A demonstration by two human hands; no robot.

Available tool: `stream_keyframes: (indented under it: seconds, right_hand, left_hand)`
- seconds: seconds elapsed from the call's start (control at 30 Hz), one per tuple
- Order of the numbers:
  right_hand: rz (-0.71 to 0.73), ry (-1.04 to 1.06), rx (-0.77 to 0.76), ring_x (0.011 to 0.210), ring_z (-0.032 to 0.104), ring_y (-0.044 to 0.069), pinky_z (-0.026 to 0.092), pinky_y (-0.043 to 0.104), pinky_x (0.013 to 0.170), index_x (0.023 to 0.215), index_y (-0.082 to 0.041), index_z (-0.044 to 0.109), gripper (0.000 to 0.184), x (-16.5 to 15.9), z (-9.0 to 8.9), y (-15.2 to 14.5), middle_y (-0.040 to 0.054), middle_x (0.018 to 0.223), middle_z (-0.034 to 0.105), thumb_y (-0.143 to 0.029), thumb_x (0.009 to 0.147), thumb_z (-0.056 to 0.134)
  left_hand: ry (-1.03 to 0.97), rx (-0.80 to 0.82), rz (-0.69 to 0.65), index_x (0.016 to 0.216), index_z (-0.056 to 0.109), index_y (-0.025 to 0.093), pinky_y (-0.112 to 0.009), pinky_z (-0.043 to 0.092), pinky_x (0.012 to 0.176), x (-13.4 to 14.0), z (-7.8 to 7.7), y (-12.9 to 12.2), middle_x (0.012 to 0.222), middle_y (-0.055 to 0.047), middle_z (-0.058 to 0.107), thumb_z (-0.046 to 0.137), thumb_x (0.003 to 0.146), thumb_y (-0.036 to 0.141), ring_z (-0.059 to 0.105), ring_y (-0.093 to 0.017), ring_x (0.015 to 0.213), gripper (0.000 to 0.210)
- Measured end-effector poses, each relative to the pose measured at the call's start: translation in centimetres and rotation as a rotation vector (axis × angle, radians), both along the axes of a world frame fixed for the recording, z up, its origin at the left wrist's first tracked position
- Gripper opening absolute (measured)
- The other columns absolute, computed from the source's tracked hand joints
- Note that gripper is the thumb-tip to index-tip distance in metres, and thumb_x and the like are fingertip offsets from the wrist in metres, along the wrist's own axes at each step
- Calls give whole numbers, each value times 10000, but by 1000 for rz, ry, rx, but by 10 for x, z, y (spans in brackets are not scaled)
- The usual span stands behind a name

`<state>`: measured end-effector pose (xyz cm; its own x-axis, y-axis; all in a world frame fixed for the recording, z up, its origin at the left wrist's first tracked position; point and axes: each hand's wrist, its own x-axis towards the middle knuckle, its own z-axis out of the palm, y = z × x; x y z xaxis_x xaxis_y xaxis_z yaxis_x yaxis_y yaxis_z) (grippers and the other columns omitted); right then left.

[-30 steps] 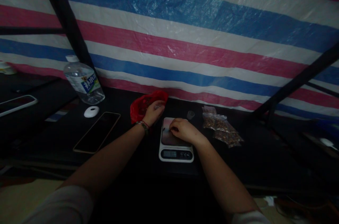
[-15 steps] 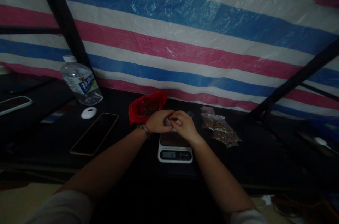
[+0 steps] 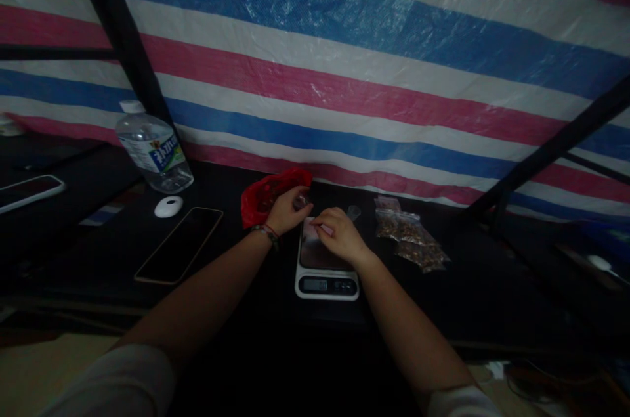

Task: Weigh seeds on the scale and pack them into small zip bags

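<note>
My left hand (image 3: 287,212) is curled beside the red plastic bag (image 3: 252,207). Between its thumb and fingers shows a small clear plastic thing (image 3: 301,202), too dim to name more exactly. Over the kitchen scale (image 3: 319,258) is my right hand (image 3: 339,234), its thumb and fingertips pinched together; whatever they hold, if anything, is too small to make out. The scale has a white body, a shiny dark plate and a lit display. Dark bits fill part of the open red bag, half hidden behind my left hand.
Right of the scale lie several clear zip bags (image 3: 411,233) of brownish bits. A small clear plastic piece (image 3: 354,211) rests behind my right hand. At left are a phone (image 3: 180,246), a white oval mouse (image 3: 168,207) and a water bottle (image 3: 155,148). A striped sheet (image 3: 344,88) hangs behind.
My hands were together above the scale and have now parted. The left moved left and back toward the red bag with the clear thing; the right stays over the scale.
</note>
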<state>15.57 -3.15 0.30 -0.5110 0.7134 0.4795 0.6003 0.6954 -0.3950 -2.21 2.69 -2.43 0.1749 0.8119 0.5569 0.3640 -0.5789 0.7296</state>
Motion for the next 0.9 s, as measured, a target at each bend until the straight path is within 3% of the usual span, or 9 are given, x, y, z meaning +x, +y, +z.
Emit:
stream_keyframes:
  seconds: [0.13,0.27,0.57,0.73,0.9]
  right_hand:
    - [102,-225,-75,942,506,182,407,326,856,982,-227,693,189,-9,-2,-1,41,916,638,-203,827,588]
    - [112,-287,-59,932,505,185,402,326,856,896,-220,705,123,-12,-3,0,35,905,647,-205,812,616]
    - [-161,150,99,846,578,199,449,341,787,851,-195,662,68,5,0,6,54,852,659,-218,815,609]
    - [-60,133,121,848,582,183,449,322,797,815,-198,681,107,7,4,5,50,840,661,-217,841,579]
    - [-140,89,14,822,586,162,446,289,767,872,-177,684,143,28,10,12,56,850,654,-179,843,544]
  left_hand:
    - [-45,-21,23,1096,612,193,-292,461,682,-1,-2,3,802,-43,646,651,707,254,596,-182,709,396]
    - [-53,-33,-17,1107,609,188,-295,468,705,0,-2,2,821,-47,652,662,696,265,607,-187,733,421]
    - [408,133,-240,1209,521,171,-344,461,850,4,17,-17,1018,-73,650,620,713,353,611,-223,935,538]
    - [450,146,-307,1062,576,182,-320,459,828,9,23,-23,994,-63,647,612,707,318,608,-217,932,381]
    - [431,100,-242,1075,564,161,-301,477,753,5,17,-17,913,-50,647,630,699,332,614,-191,831,418]
